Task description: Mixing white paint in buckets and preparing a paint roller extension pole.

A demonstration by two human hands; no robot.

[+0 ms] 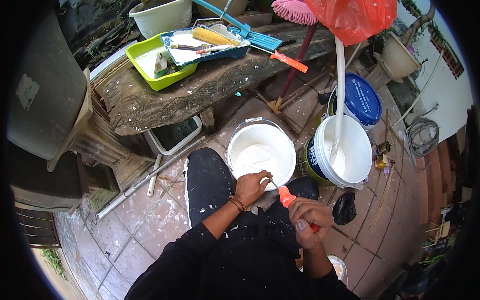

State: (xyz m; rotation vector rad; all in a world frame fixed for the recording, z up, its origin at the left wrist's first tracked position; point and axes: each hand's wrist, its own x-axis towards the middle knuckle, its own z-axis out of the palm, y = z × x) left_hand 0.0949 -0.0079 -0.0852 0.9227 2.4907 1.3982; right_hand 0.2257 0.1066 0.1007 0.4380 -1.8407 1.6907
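Observation:
Between my legs stands a white bucket with a wire handle and thick white paint inside. My right hand is closed round the bright orange handle of a tool with a thin metal rod. Over the bucket's near rim, my left hand pinches the far end of that rod. The rod's tip is hidden by the fingers, so the tool's exact kind does not show.
A wooden bench holds a green tray and a blue paint tray with a yellow roller and brushes. To the right stand a tall white pail with a pole in it, a blue-lidded bucket and a black bag.

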